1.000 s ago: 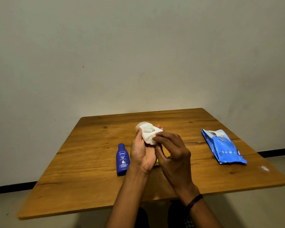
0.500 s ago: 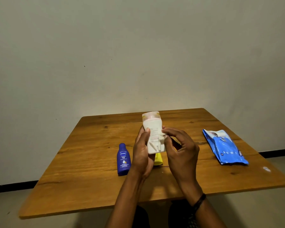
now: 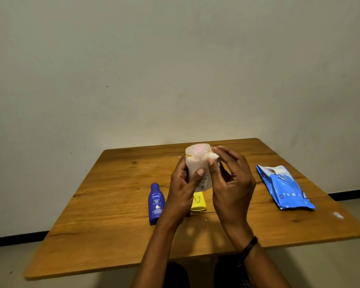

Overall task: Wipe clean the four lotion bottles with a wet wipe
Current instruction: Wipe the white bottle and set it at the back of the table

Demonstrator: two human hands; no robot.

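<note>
Above the table's middle, my left hand point(image 3: 182, 188) grips a white lotion bottle point(image 3: 196, 163), held upright with its translucent cap on top. My right hand point(image 3: 231, 183) pinches a crumpled white wet wipe point(image 3: 214, 157) against the bottle's right side, just under the cap. A dark blue lotion bottle point(image 3: 156, 202) lies flat on the table left of my left wrist. A yellow lotion bottle point(image 3: 198, 202) lies between my wrists, its upper part hidden behind my hands. No other bottle shows in this view.
A blue wet-wipe pack point(image 3: 284, 189) lies on the right side of the wooden table point(image 3: 112, 215). A small white scrap point(image 3: 338, 215) sits near the table's right front corner. A plain wall stands close behind the table.
The white bottle went from tilted and wrapped in the wipe to upright. My right hand with the wipe slid up its right side to the cap.
</note>
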